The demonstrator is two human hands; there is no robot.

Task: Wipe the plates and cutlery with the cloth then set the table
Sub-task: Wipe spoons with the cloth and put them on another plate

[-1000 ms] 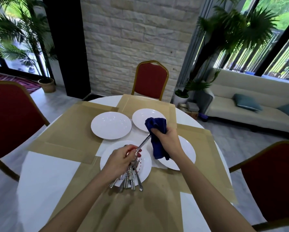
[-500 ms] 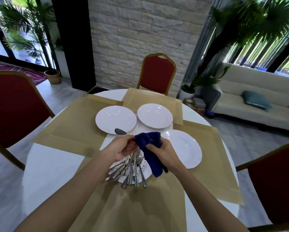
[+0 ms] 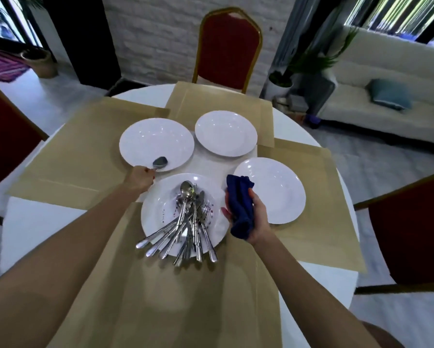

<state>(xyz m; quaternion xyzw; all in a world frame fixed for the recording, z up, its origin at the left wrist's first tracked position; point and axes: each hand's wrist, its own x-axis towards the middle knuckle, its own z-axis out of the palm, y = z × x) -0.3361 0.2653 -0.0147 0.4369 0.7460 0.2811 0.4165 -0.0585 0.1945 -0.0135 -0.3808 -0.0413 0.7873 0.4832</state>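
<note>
Blue cloth (image 3: 239, 209) is bunched in the right hand (image 3: 259, 218), fingers curled round it, between the near plate (image 3: 155, 202) and right plate (image 3: 278, 194). The left hand (image 3: 140, 177) grips a spoon (image 3: 159, 162), its bowl over the left plate's (image 3: 156, 139) near rim. Cutlery (image 3: 189, 222) lies heaped on the near plate. A far plate (image 3: 226, 133) sits beyond, on tan mats (image 3: 85, 156) on the desk (image 3: 32, 229).

The round white bench (image 3: 32, 222) carries four tan placemats (image 3: 85, 156), with four white plates (image 3: 226, 133) clustered at its middle.
</note>
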